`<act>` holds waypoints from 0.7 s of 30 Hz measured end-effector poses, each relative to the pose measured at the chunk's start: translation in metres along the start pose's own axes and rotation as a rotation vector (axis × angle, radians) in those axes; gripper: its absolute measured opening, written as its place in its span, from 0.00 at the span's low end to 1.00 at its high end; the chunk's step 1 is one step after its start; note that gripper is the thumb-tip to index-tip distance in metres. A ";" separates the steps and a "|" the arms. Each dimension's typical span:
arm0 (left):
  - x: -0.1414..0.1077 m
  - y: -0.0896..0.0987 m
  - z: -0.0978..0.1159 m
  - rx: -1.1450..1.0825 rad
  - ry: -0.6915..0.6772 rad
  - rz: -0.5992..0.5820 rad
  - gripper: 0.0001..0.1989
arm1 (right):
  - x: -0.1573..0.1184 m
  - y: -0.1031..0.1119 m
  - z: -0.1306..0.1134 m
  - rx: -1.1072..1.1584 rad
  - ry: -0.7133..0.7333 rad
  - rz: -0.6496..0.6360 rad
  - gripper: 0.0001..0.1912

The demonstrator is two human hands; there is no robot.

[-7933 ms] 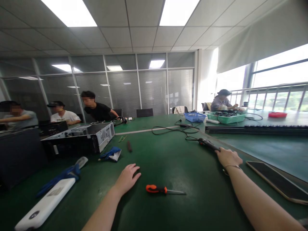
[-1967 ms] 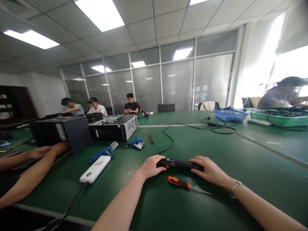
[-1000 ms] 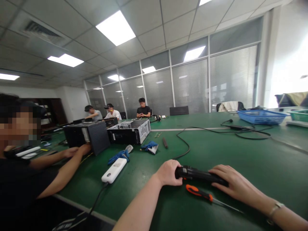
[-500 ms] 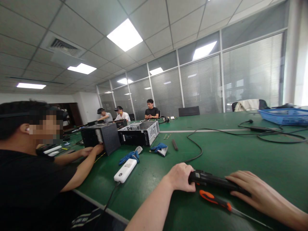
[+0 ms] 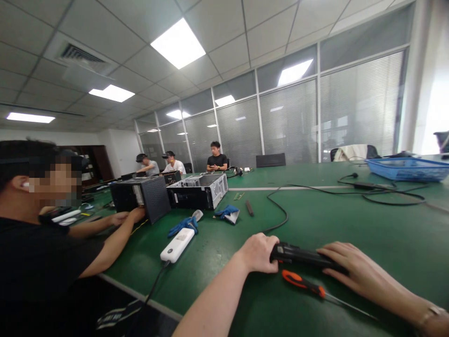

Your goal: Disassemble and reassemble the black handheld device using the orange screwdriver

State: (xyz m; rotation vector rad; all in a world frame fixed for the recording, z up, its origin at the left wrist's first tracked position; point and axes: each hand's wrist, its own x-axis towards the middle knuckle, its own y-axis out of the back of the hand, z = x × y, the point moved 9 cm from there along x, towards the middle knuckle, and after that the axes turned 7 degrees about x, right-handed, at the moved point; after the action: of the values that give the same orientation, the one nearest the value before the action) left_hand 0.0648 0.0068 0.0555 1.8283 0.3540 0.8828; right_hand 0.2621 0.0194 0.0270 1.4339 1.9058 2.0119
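Observation:
A long black tool-like object lies across the near part of the green table. My left hand is closed around its left end. My right hand rests over its right end, fingers wrapped round it from above. Just in front of the black object lies a screwdriver with an orange and black handle, its shaft pointing to the lower right; neither hand touches it.
At left a person in black reaches into a dark computer case. An open case, blue gloves, a white power strip, cables and a blue basket are on the table. Three people sit further back.
The view has shifted slightly, so everything sits a little further left. Both hands keep the same places on the black object, and a band on my right wrist now shows.

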 end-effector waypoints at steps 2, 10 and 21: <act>0.002 0.001 0.003 -0.021 -0.033 0.008 0.23 | 0.002 0.003 -0.004 0.004 -0.011 -0.017 0.19; 0.006 0.003 0.003 -0.082 -0.053 -0.025 0.22 | 0.007 0.008 -0.011 0.027 -0.044 -0.062 0.19; 0.005 0.010 0.008 -0.117 -0.065 -0.006 0.21 | 0.008 0.001 -0.013 -0.026 -0.066 -0.100 0.22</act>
State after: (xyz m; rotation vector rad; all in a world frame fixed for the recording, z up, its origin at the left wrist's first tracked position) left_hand 0.0718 0.0003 0.0647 1.7425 0.2609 0.8213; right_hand 0.2501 0.0137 0.0342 1.3528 1.8782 1.9135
